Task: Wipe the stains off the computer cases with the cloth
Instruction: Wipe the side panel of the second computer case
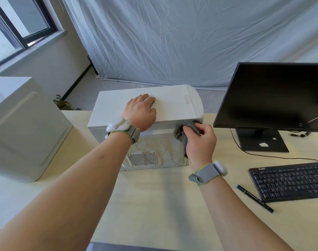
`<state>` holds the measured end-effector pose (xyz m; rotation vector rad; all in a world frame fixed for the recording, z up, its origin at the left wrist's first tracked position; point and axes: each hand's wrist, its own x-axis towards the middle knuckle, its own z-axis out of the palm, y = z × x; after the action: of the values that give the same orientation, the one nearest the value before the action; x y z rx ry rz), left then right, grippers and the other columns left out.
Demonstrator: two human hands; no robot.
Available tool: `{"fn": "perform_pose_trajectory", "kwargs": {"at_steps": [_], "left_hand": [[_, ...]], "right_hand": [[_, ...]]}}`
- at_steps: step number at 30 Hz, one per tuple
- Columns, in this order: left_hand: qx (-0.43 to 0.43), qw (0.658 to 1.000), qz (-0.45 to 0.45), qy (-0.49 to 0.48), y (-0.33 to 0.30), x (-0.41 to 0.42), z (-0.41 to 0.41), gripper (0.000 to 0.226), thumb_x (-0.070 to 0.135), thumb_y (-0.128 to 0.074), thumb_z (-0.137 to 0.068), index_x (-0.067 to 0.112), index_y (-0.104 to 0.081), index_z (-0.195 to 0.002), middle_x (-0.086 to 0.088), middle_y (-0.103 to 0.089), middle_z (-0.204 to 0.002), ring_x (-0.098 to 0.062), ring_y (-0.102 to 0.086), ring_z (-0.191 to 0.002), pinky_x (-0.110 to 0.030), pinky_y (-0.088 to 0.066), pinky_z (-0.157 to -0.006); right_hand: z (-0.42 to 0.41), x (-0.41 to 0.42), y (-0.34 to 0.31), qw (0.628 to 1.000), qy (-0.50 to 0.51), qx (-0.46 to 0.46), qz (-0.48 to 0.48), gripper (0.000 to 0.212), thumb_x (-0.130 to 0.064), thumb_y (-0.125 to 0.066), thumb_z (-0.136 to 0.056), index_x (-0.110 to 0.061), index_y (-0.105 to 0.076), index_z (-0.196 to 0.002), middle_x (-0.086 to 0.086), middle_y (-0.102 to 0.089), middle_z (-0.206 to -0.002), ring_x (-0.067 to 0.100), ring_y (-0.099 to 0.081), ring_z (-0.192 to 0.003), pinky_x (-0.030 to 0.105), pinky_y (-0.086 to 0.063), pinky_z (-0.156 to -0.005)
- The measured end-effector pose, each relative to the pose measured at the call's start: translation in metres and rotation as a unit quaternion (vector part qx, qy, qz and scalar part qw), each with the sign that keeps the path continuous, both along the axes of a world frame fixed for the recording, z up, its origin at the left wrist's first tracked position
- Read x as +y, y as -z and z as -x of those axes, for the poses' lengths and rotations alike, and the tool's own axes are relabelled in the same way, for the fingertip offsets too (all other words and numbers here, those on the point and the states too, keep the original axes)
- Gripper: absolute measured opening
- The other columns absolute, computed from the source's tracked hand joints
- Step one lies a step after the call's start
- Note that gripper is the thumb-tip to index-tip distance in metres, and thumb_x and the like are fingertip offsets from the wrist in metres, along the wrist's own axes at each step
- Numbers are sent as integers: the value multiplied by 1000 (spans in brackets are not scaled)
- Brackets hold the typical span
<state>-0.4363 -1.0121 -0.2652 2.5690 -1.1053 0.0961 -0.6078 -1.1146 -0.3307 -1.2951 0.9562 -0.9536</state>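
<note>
Grey cloth (186, 132) is bunched in the right hand (200, 142), whose fingers are curled round it so that a wad is pressed against the upper right corner of the near side panel of the middle computer case (172, 104). Below and to the left of those fingers, brownish stains (154, 144) are spread across the panel, reaching down beside a perforated vent (141, 158); by the look of it, most of the wiping is not yet done. The left hand (141, 111) is laid flat on the top of the case, fingers straight and loosely spread, holding nothing; the case is probably steadied this way so that it is not pushed along the table (154, 205) under the pressure of the cloth. The case is lying on its side near the far edge of the table, which leaves the stained panel facing the person and within easy reach.

A second computer case (27, 127) is stood well to the left of the left hand. To the right of the right hand, a black monitor (274, 95) is set on its stand, with a black keyboard (290, 180) nearer and a pen (254, 198) just beside it.
</note>
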Motion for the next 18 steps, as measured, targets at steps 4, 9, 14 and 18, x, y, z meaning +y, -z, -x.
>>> {"fn": "perform_pose_trajectory", "kwargs": {"at_steps": [4,9,14,18], "left_hand": [[-3,1000,-4,4,-4,2,0,46,28,-43,-98,22,-50,-143,0,-46,-149,-25,-39,-137,-35,-25,-115],[-10,1000,-9,0,2,1,0,47,31,-41,-98,24,-49,-144,-1,-41,-156,-25,-35,-143,-38,-23,-120],[-7,1000,-12,-4,2,0,-1,48,31,-42,-97,25,-49,-144,-1,-40,-157,-24,-33,-145,-39,-22,-122],[-9,1000,-8,-3,-2,1,2,46,28,-41,-98,23,-50,-143,0,-44,-153,-24,-37,-141,-36,-24,-118]], "right_hand": [[-3,-3,20,994,18,81,-69,13,-9,-72,-78,-8,-63,-87,4,-65,-79,25,-59,-70,27,-46,-57],[16,-7,34,983,33,33,-179,21,-9,-71,-79,1,-55,-69,10,-51,-59,22,-44,-52,30,-39,-49],[11,-7,-3,998,3,-28,-49,21,-13,-79,-75,-12,-66,-91,7,-71,-87,17,-67,-75,32,-57,-66],[2,-12,30,990,1,108,-90,18,-12,-74,-75,-5,-64,-88,10,-67,-81,26,-60,-69,27,-47,-57]]}}
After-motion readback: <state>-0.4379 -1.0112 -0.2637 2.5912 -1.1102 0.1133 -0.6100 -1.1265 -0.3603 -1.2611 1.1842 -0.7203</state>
